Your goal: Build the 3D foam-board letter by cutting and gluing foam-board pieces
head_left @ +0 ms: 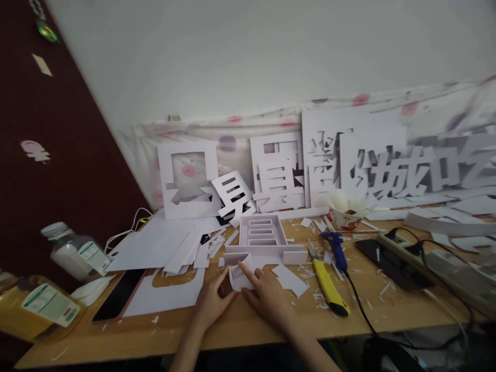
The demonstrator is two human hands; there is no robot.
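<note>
A small white folded piece (241, 275) is between my hands near the table's front edge. My left hand (214, 297) grips its left side with thumb and fingers. On its right side rests my right hand (267, 293), index finger stretched along the top and thumb at the lower edge. Just beyond stands a white raised character with barred slots (262, 247), its strip walls upright. A flat white offcut (290, 279) lies right of my right hand. Further right are a yellow cutter (327, 284) and a blue glue gun (336, 250).
White cut-out characters (279, 181) lean along the back wall. A paper bowl (346, 214) stands behind the glue gun. At right lie a power strip (430, 263) and cables. Bottles (75, 253), a phone (120, 295) and white sheets (145, 243) occupy the left. Scraps litter the table.
</note>
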